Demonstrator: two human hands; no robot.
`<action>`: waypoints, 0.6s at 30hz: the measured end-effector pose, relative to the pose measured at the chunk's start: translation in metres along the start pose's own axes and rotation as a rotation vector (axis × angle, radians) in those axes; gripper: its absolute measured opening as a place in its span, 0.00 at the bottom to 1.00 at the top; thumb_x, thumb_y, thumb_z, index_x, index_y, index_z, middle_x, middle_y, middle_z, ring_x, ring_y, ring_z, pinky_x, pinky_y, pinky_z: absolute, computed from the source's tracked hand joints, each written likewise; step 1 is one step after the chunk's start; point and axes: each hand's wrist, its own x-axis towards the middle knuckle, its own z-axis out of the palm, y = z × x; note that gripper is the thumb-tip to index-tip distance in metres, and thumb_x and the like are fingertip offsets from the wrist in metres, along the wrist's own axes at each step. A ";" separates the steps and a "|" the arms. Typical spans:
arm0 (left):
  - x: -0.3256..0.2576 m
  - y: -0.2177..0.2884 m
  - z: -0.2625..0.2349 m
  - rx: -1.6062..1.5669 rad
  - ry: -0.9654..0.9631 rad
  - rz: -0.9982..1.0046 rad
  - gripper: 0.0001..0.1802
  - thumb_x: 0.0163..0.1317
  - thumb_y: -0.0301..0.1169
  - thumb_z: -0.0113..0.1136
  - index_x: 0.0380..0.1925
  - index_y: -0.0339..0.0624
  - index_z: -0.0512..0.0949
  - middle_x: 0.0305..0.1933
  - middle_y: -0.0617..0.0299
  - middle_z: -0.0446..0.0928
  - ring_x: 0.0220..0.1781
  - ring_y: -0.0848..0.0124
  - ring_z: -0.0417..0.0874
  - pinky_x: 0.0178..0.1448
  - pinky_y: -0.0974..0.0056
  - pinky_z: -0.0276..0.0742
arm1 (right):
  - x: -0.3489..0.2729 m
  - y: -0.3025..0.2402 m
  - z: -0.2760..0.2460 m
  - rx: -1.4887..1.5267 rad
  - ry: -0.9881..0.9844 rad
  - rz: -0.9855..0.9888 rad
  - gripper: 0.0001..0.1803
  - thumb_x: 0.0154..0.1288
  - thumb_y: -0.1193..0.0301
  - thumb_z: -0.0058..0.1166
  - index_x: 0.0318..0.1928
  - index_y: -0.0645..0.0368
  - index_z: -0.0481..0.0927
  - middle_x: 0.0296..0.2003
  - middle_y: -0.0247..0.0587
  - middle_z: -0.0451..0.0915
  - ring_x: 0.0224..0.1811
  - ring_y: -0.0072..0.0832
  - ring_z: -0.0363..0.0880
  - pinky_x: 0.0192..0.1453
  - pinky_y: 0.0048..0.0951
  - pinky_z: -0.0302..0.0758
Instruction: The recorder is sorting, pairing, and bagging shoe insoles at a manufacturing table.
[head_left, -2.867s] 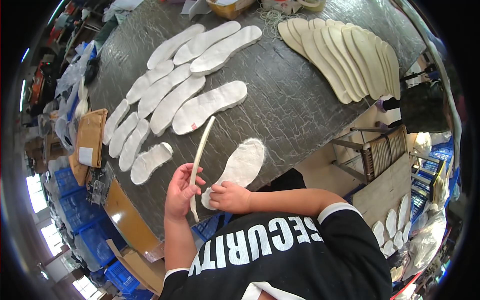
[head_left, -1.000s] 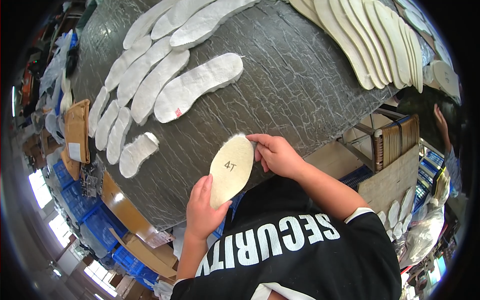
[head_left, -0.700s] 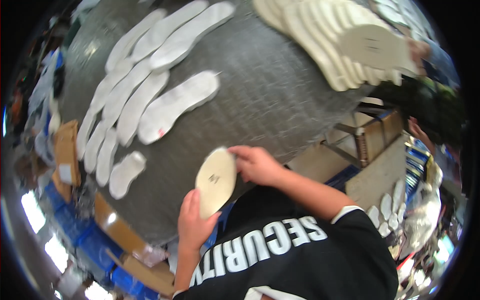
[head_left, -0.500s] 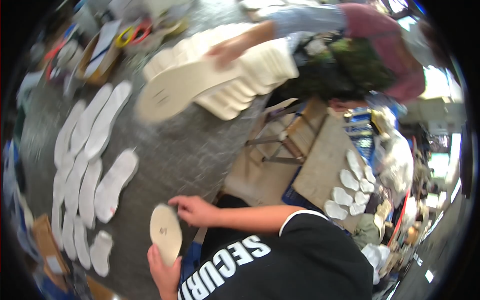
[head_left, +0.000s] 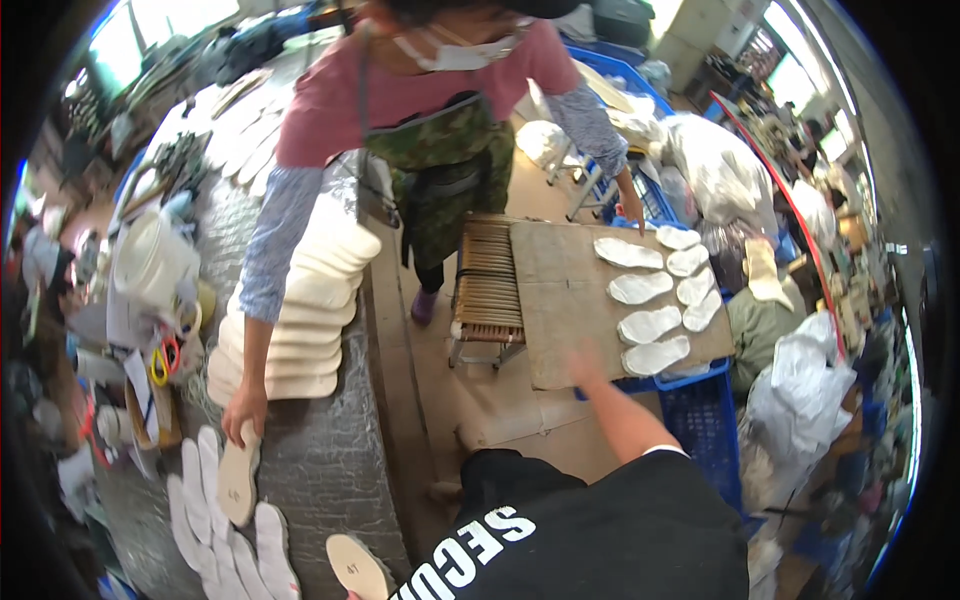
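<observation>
- Gripping a cream insole (head_left: 358, 567) by its low end with left hand (head_left: 353, 596), bottom edge of frame, mostly cut off; sole rising above fingers.
- Holding right hand (head_left: 583, 366) over brown board (head_left: 560, 285), right of centre: blurred, cannot tell if open or closed; left of white insoles (head_left: 656, 355), apart.

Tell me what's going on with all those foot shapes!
The camera wearer's left hand, with just a bit of it showing at the bottom of the view, holds a small cream insole. The right hand, too blurred to read, is stretched out toward a brown board with white insoles on it. A co-worker's hand holds another cream insole over the dark table.
</observation>
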 end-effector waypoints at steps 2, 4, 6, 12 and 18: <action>0.033 0.008 -0.011 0.054 0.002 0.065 0.45 0.36 0.32 0.74 0.59 0.35 0.67 0.54 0.43 0.70 0.57 0.47 0.72 0.61 0.54 0.69 | 0.047 0.057 -0.003 0.410 -0.263 0.783 0.28 0.54 0.74 0.51 0.58 0.62 0.73 0.47 0.55 0.80 0.54 0.45 0.77 0.58 0.39 0.72; 0.083 0.027 -0.012 0.069 -0.023 0.169 0.45 0.36 0.32 0.74 0.59 0.35 0.67 0.54 0.43 0.70 0.57 0.47 0.72 0.61 0.54 0.69 | 0.066 0.148 0.000 0.291 -0.121 0.932 0.30 0.53 0.78 0.48 0.61 0.61 0.70 0.43 0.57 0.80 0.44 0.42 0.81 0.48 0.38 0.76; 0.121 0.039 -0.022 0.129 0.004 0.216 0.45 0.36 0.32 0.74 0.59 0.35 0.67 0.54 0.43 0.70 0.57 0.47 0.72 0.61 0.54 0.69 | 0.085 0.160 0.009 0.574 -0.096 1.168 0.34 0.54 0.79 0.44 0.65 0.56 0.65 0.31 0.53 0.81 0.23 0.36 0.79 0.21 0.38 0.72; 0.239 0.109 -0.025 0.181 0.148 0.347 0.45 0.36 0.32 0.74 0.59 0.35 0.67 0.54 0.43 0.70 0.57 0.47 0.72 0.61 0.54 0.69 | 0.134 0.175 -0.001 0.891 -0.203 1.388 0.36 0.63 0.76 0.34 0.72 0.38 0.54 0.21 0.41 0.74 0.13 0.24 0.62 0.14 0.29 0.55; 0.303 0.164 -0.014 0.202 0.174 0.431 0.45 0.35 0.33 0.74 0.58 0.35 0.67 0.54 0.43 0.70 0.57 0.47 0.72 0.61 0.54 0.69 | 0.163 0.183 0.018 0.952 -0.215 1.464 0.40 0.60 0.79 0.36 0.73 0.40 0.48 0.20 0.40 0.73 0.12 0.23 0.62 0.13 0.27 0.57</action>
